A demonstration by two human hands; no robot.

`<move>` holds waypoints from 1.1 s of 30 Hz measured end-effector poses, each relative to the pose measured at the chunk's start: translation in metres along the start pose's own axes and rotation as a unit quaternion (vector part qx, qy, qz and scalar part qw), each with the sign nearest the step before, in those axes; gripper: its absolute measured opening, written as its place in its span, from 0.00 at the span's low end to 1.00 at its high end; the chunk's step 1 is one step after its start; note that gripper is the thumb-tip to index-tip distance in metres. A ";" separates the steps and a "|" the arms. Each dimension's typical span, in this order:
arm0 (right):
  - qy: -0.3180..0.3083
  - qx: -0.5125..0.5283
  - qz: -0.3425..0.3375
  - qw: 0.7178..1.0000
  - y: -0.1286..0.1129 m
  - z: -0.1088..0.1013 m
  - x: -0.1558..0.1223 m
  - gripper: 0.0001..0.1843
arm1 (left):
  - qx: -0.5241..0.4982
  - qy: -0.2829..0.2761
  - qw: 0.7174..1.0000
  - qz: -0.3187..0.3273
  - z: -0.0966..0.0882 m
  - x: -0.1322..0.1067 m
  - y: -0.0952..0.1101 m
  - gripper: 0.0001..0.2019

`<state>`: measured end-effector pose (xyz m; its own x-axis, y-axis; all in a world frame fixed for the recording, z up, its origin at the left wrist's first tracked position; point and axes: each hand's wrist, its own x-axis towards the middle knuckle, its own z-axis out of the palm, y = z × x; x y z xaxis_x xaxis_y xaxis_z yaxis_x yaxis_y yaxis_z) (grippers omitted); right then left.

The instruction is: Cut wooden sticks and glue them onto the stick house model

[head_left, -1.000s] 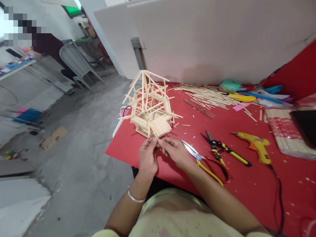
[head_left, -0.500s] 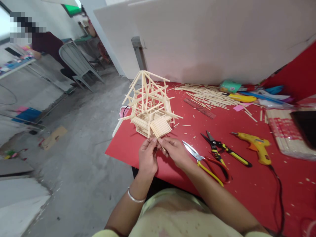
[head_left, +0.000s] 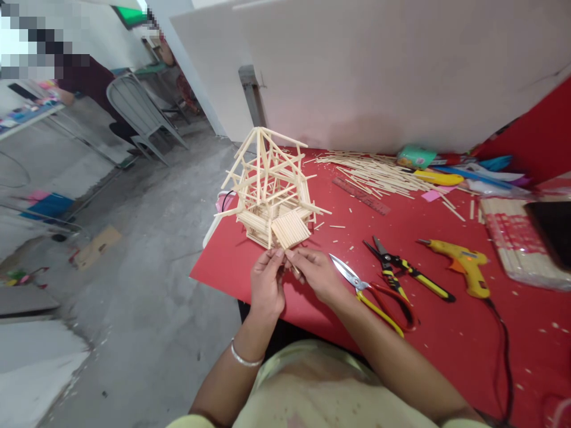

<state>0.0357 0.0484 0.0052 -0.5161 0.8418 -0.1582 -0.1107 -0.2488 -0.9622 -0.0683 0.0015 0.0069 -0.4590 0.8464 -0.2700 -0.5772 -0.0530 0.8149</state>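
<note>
A house-like frame of pale wooden sticks (head_left: 263, 178), with an open peaked roof, stands at the left end of the red table (head_left: 423, 362). At its front sits a slanted panel of sticks laid side by side (head_left: 291, 229). Just below the panel's near corner, my left hand (head_left: 267, 276) and my right hand (head_left: 314, 272) meet, thumbs nearly touching. Both pinch a thin wooden stick (head_left: 295, 269), whose lower end shows under my right fingers. My fingertips partly hide where the stick meets the panel.
Scissors (head_left: 352, 278), yellow-black cutters (head_left: 392, 264) and a corded yellow glue gun (head_left: 468, 258) lie right of my hands. Behind are a ruler (head_left: 361, 196), loose sticks (head_left: 375, 169) and a bagged stick bundle (head_left: 513, 238). A person (head_left: 89, 77) sits beyond a chair (head_left: 138, 107).
</note>
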 end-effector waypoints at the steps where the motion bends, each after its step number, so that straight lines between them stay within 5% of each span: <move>1: 0.000 0.001 0.000 1.000 0.000 0.000 0.000 0.20 | 0.000 0.000 1.000 0.000 0.000 0.000 0.000 0.07; 21: 0.014 0.009 -0.025 1.000 0.001 0.005 -0.001 0.21 | 0.006 0.012 1.000 0.000 -0.001 -0.003 0.002 0.07; 28: 0.051 0.001 -0.065 0.997 -0.003 0.009 -0.020 0.18 | 0.076 -0.011 0.996 0.047 -0.002 -0.016 0.002 0.07; 31: 0.028 -0.087 -0.084 0.992 -0.009 -0.004 -0.039 0.20 | 0.251 -0.028 0.946 0.203 -0.008 -0.031 0.008 0.06; 33: -0.018 -0.187 -0.106 0.976 -0.014 -0.019 -0.053 0.21 | 0.399 -0.052 0.850 0.339 -0.012 -0.041 0.014 0.04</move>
<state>0.0807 0.0160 0.0226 -0.5454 0.8364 0.0540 0.0968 0.1269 -0.9872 -0.0662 -0.0404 0.0231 -0.4174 0.8089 0.4141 0.4585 -0.2060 0.8645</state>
